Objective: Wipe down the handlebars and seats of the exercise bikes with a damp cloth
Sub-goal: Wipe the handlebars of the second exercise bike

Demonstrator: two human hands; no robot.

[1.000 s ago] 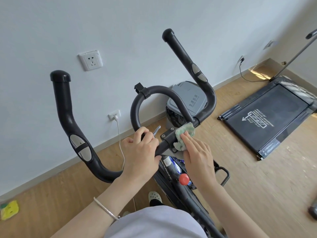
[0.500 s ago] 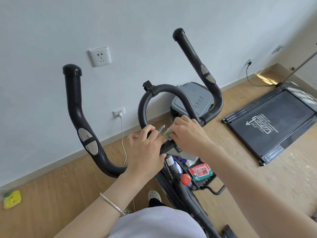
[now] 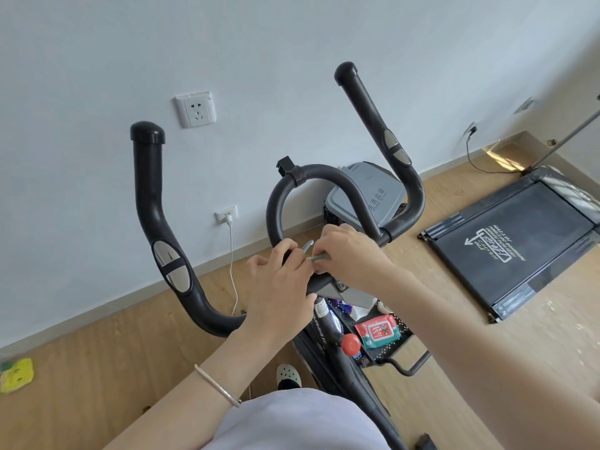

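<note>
The exercise bike's black handlebar (image 3: 152, 203) rises in two curved arms with silver pulse pads, and a centre loop (image 3: 311, 173) arches between them. My left hand (image 3: 279, 284) grips the bar's middle section, just left of the stem. My right hand (image 3: 350, 251) is curled over the green cloth (image 3: 316, 258) and presses it on the bar right beside the left hand. Only a sliver of cloth shows between the two hands. The seat is out of view.
A red knob (image 3: 350, 344) sits on the frame below, beside a mesh basket (image 3: 397, 341) holding a wipes pack (image 3: 378, 331). A grey bin (image 3: 367, 193) stands by the wall. A black treadmill (image 3: 519, 245) lies on the wooden floor at right. A white cable (image 3: 232, 254) hangs from a socket.
My right hand slid the cloth leftward along the bar, from the right junction to right beside my left hand, and now covers most of it. My left hand kept its grip.
</note>
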